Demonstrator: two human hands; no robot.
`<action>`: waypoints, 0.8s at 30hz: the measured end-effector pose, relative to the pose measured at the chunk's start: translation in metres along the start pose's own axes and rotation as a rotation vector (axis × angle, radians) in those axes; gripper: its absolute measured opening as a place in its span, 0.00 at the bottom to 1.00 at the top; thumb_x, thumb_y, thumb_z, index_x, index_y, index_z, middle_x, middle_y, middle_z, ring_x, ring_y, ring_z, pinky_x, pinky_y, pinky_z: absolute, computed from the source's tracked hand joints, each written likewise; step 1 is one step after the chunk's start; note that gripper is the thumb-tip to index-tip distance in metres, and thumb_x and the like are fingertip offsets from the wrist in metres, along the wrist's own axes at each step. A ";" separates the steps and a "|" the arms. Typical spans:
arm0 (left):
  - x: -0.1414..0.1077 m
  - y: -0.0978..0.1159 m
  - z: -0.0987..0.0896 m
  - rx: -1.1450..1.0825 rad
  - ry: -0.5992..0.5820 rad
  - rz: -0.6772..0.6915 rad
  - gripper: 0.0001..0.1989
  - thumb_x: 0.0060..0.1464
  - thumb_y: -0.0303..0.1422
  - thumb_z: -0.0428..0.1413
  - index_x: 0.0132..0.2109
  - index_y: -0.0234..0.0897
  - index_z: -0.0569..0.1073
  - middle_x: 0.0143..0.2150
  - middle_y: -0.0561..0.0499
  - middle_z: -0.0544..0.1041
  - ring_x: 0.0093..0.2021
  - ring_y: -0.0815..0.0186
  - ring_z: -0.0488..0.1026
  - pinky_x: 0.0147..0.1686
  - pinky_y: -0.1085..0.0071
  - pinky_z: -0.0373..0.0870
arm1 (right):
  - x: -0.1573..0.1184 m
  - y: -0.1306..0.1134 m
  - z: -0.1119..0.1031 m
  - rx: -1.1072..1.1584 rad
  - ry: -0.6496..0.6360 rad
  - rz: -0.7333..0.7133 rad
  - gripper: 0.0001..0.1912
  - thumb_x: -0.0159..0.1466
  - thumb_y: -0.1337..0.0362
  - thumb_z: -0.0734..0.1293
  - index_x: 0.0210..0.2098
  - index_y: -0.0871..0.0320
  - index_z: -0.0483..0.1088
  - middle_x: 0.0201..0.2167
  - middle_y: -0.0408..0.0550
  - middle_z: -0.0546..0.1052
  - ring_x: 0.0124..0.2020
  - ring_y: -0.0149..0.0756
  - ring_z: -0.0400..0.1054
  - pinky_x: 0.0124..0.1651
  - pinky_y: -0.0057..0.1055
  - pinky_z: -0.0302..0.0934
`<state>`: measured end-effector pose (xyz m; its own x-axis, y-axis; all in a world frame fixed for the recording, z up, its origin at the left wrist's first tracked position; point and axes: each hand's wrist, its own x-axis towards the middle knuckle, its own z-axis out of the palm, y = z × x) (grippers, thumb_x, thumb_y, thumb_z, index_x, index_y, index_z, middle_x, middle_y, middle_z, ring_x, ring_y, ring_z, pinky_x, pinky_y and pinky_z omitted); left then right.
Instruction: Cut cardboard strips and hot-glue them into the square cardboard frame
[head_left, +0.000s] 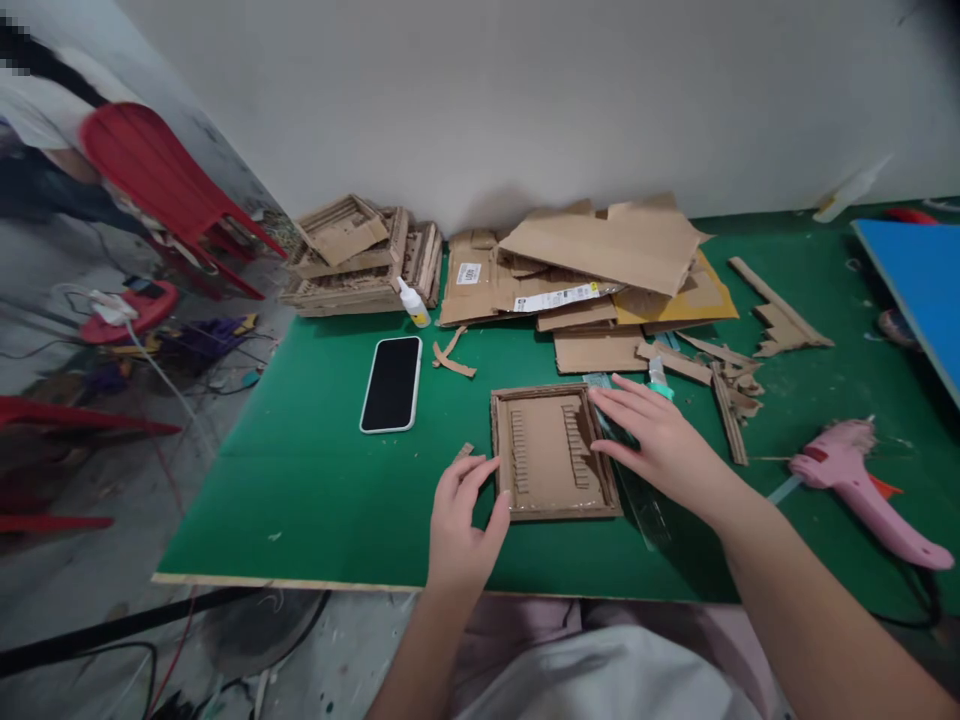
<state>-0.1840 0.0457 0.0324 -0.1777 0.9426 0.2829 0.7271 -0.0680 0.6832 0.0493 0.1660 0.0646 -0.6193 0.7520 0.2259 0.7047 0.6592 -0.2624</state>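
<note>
A shallow cardboard frame [547, 450] lies flat on the green table, with a comb-like row of small cardboard strips along each inner side. My left hand [466, 515] is at its left edge, fingers apart, a fingertip against the rim. Over the frame's upper right side is my right hand [652, 440], its fingers spread and touching the rim. Neither hand is closed around anything. A clear plastic ruler-like strip [649, 510] runs partly under my right hand.
A phone [391, 385], a white glue bottle [414, 303] and stacked cardboard frames [360, 290] are left. Cardboard sheets [600, 245] lie behind. A pink glue gun [862, 490], scraps [731, 410] and a blue board [926, 290] are right. A person sits far left.
</note>
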 end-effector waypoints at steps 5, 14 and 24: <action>-0.005 0.005 0.000 0.090 -0.017 0.092 0.18 0.51 0.36 0.54 0.50 0.39 0.67 0.48 0.42 0.67 0.53 0.54 0.65 0.47 0.59 0.68 | 0.013 -0.007 0.005 0.033 -0.066 -0.024 0.29 0.60 0.53 0.60 0.58 0.57 0.57 0.56 0.50 0.64 0.61 0.47 0.51 0.58 0.50 0.54; -0.006 0.005 0.005 0.242 -0.188 0.134 0.33 0.47 0.49 0.55 0.58 0.41 0.59 0.62 0.39 0.55 0.62 0.46 0.52 0.54 0.49 0.57 | 0.004 0.005 0.008 0.080 -0.074 -0.060 0.30 0.59 0.53 0.62 0.58 0.55 0.56 0.55 0.51 0.66 0.62 0.45 0.48 0.58 0.50 0.54; -0.005 0.001 0.010 0.274 -0.271 0.105 0.39 0.49 0.50 0.53 0.63 0.40 0.48 0.64 0.38 0.50 0.64 0.48 0.43 0.56 0.49 0.54 | 0.004 -0.003 0.008 0.070 -0.135 -0.064 0.26 0.63 0.54 0.57 0.58 0.54 0.56 0.57 0.47 0.63 0.63 0.44 0.45 0.60 0.53 0.47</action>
<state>-0.1754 0.0440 0.0249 0.0614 0.9898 0.1287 0.8886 -0.1129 0.4446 0.0418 0.1674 0.0585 -0.7062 0.6982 0.1177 0.6395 0.7003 -0.3172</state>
